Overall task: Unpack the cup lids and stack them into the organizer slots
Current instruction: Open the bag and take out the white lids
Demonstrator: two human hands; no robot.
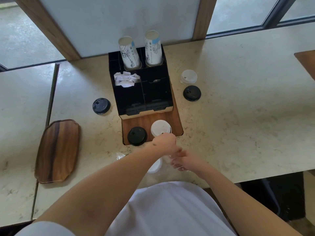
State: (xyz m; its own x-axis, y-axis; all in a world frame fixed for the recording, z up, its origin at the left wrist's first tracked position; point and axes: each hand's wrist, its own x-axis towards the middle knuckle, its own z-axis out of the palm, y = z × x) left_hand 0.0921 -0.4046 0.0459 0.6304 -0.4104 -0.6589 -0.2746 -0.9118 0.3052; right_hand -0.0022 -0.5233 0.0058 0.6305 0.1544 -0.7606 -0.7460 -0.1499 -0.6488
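Observation:
A black organizer (141, 92) stands on the counter, with two stacks of paper cups (129, 53) in its back slots and crumpled napkins (127, 79) in a middle slot. White lids (160, 127) and a black lid (137, 135) sit on the wooden board (146, 121) in front of it. My left hand (166, 142) and my right hand (183, 160) meet over a clear plastic sleeve of white lids (155, 166) near the counter's front edge. Both hands grip the plastic; the fingers are blurred.
A black lid (101, 105) lies left of the organizer. A white lid (188, 77) and a black lid (192, 93) lie to its right. A wooden tray (58, 150) sits at the left. The counter (238, 116) ends at a wall and windows behind.

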